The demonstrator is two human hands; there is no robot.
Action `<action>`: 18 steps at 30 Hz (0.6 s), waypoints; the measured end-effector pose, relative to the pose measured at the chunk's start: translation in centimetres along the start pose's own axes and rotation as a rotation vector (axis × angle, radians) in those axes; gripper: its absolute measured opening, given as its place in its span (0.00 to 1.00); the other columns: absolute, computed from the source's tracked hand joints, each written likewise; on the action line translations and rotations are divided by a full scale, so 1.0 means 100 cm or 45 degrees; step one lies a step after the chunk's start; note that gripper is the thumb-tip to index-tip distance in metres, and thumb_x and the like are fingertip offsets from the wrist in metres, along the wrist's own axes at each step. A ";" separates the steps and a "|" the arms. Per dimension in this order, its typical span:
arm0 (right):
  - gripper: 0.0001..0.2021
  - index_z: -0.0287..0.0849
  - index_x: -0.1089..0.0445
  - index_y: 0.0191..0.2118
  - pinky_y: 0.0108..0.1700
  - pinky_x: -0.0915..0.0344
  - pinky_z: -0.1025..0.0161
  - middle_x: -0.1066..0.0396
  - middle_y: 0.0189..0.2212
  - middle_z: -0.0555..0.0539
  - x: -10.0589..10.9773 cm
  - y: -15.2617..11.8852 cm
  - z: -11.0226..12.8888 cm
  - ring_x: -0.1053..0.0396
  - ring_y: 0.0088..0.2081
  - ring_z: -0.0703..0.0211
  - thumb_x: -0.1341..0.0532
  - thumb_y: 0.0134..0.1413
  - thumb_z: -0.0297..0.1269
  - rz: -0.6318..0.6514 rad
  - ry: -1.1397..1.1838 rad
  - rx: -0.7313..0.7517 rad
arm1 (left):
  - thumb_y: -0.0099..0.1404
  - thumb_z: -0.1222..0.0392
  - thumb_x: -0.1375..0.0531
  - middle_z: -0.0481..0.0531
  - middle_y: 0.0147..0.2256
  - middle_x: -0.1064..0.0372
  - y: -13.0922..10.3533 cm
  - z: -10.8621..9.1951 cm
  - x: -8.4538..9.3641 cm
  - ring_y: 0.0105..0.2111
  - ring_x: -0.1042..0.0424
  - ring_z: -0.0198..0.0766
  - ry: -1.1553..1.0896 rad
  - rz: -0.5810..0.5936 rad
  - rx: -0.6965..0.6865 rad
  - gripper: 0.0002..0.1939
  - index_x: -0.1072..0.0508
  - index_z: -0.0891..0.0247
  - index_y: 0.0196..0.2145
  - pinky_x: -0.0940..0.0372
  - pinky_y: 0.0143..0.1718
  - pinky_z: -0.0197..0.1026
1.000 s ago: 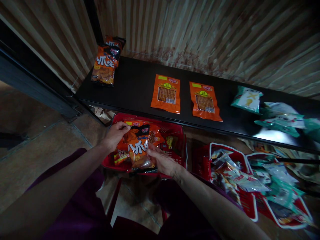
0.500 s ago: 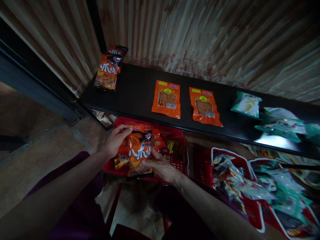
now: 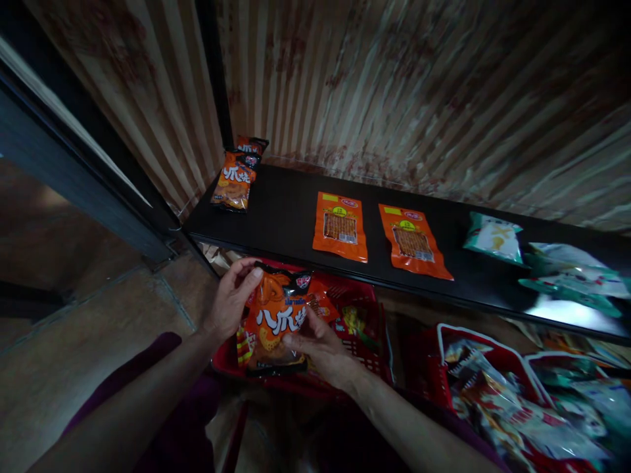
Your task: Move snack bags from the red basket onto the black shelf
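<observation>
Between both hands I hold an orange and black snack bag (image 3: 279,322) with large white characters, its front facing up. My left hand (image 3: 234,295) grips its upper left corner, thumb on top. My right hand (image 3: 323,345) clasps its right side, with the thumb across the front and the other fingers partly hidden. Right below is a red basket (image 3: 357,292) with more orange packets and a green and yellow packet (image 3: 352,322) inside. Two similar orange and black bags (image 3: 235,180) stand at the left end of the black shelf (image 3: 283,210).
Two flat orange packets, one left (image 3: 340,226) and one right (image 3: 414,243), lie mid-shelf. Green and white bags (image 3: 495,236) sit farther right. Baskets with white handles (image 3: 441,358) full of bags stand at lower right. A dark metal post (image 3: 214,72) rises at the shelf's left end.
My left hand has gone from beside the bag to gripping its upper left corner. The bag now lies flatter and wider toward me. The camera view has tilted up, shifting the shelf lower.
</observation>
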State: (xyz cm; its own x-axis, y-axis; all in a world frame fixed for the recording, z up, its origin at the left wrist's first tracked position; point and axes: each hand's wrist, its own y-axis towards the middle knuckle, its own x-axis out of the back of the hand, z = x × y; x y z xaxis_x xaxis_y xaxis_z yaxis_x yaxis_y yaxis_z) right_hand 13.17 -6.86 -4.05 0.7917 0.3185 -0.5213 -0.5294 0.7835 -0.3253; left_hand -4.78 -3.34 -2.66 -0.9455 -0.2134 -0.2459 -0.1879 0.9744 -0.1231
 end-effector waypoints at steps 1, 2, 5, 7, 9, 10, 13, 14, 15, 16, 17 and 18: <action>0.27 0.50 0.37 0.51 0.53 0.35 0.52 0.29 0.48 0.48 -0.006 0.003 0.004 0.30 0.47 0.54 0.31 0.43 0.34 -0.017 0.000 0.020 | 0.58 0.51 0.39 0.49 0.38 0.29 0.001 -0.002 0.002 0.37 0.29 0.35 -0.024 -0.024 -0.022 0.16 0.31 0.60 0.42 0.35 0.41 0.39; 0.27 0.50 0.36 0.51 0.52 0.35 0.52 0.28 0.47 0.48 -0.012 0.005 0.009 0.29 0.47 0.54 0.31 0.43 0.34 -0.039 -0.009 0.036 | 0.58 0.51 0.39 0.50 0.39 0.29 0.003 -0.005 0.004 0.38 0.29 0.35 -0.039 -0.046 -0.039 0.16 0.31 0.60 0.42 0.35 0.42 0.40; 0.24 0.48 0.34 0.48 0.49 0.33 0.54 0.27 0.44 0.48 -0.031 0.018 0.030 0.28 0.44 0.55 0.31 0.42 0.35 -0.112 -0.091 0.081 | 0.58 0.51 0.39 0.50 0.38 0.29 0.010 -0.019 0.006 0.37 0.29 0.35 -0.047 -0.073 -0.065 0.16 0.30 0.61 0.41 0.35 0.42 0.40; 0.23 0.48 0.35 0.48 0.47 0.31 0.55 0.27 0.43 0.49 -0.041 0.034 0.047 0.28 0.41 0.57 0.31 0.42 0.35 -0.136 -0.132 0.150 | 0.58 0.49 0.39 0.49 0.36 0.29 0.018 -0.032 0.004 0.36 0.29 0.35 -0.005 -0.069 -0.096 0.15 0.30 0.62 0.39 0.34 0.41 0.40; 0.23 0.47 0.35 0.46 0.46 0.31 0.55 0.27 0.41 0.49 -0.049 0.056 0.062 0.28 0.40 0.58 0.31 0.40 0.35 -0.175 -0.168 0.212 | 0.58 0.48 0.39 0.50 0.37 0.28 0.030 -0.044 0.002 0.36 0.28 0.36 0.038 -0.045 -0.126 0.17 0.30 0.62 0.40 0.32 0.39 0.40; 0.23 0.47 0.35 0.45 0.46 0.31 0.55 0.27 0.41 0.49 -0.053 0.069 0.069 0.28 0.39 0.58 0.30 0.39 0.34 -0.189 -0.187 0.244 | 0.58 0.48 0.40 0.51 0.38 0.28 0.038 -0.049 0.002 0.36 0.28 0.37 0.059 -0.036 -0.152 0.18 0.30 0.62 0.41 0.32 0.39 0.41; 0.23 0.45 0.34 0.44 0.47 0.31 0.54 0.27 0.40 0.49 -0.062 0.114 0.084 0.28 0.39 0.59 0.31 0.38 0.32 -0.206 -0.226 0.307 | 0.58 0.47 0.40 0.55 0.43 0.29 0.065 -0.059 0.008 0.41 0.28 0.40 0.221 -0.135 -0.317 0.21 0.32 0.63 0.45 0.32 0.43 0.44; 0.23 0.45 0.34 0.44 0.47 0.31 0.54 0.27 0.40 0.49 -0.066 0.130 0.088 0.28 0.38 0.60 0.31 0.38 0.31 -0.215 -0.227 0.315 | 0.57 0.48 0.39 0.56 0.45 0.29 0.075 -0.060 0.013 0.43 0.29 0.41 0.281 -0.178 -0.369 0.23 0.33 0.63 0.47 0.33 0.44 0.46; 0.22 0.45 0.35 0.44 0.47 0.31 0.54 0.27 0.39 0.49 -0.070 0.145 0.092 0.28 0.38 0.60 0.32 0.39 0.31 -0.218 -0.226 0.316 | 0.57 0.48 0.39 0.57 0.46 0.30 0.085 -0.061 0.018 0.44 0.29 0.42 0.343 -0.219 -0.415 0.25 0.34 0.62 0.49 0.33 0.45 0.47; 0.22 0.45 0.35 0.44 0.47 0.31 0.55 0.27 0.39 0.49 -0.075 0.159 0.095 0.28 0.38 0.60 0.32 0.39 0.31 -0.225 -0.230 0.317 | 0.57 0.48 0.39 0.57 0.48 0.31 0.094 -0.062 0.023 0.46 0.29 0.43 0.411 -0.263 -0.465 0.26 0.35 0.61 0.51 0.33 0.47 0.49; 0.22 0.45 0.35 0.44 0.47 0.31 0.55 0.27 0.40 0.49 -0.080 0.173 0.098 0.28 0.38 0.60 0.32 0.40 0.32 -0.231 -0.245 0.338 | 0.57 0.48 0.39 0.57 0.49 0.32 0.103 -0.062 0.029 0.48 0.30 0.44 0.478 -0.300 -0.513 0.28 0.36 0.60 0.53 0.34 0.48 0.50; 0.22 0.45 0.35 0.45 0.47 0.31 0.55 0.27 0.40 0.49 -0.085 0.186 0.100 0.28 0.39 0.60 0.32 0.40 0.33 -0.230 -0.278 0.363 | 0.57 0.48 0.39 0.56 0.52 0.33 0.111 -0.062 0.034 0.50 0.32 0.45 0.536 -0.330 -0.565 0.29 0.37 0.59 0.54 0.36 0.51 0.51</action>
State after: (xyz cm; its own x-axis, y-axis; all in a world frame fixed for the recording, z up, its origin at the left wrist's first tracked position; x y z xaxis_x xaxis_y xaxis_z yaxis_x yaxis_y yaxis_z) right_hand -0.30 10.33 2.24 0.9268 0.2438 -0.2858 -0.2942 0.9442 -0.1485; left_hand -11.71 7.20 1.09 -0.8613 -0.4867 0.1460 -0.4297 0.8509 0.3022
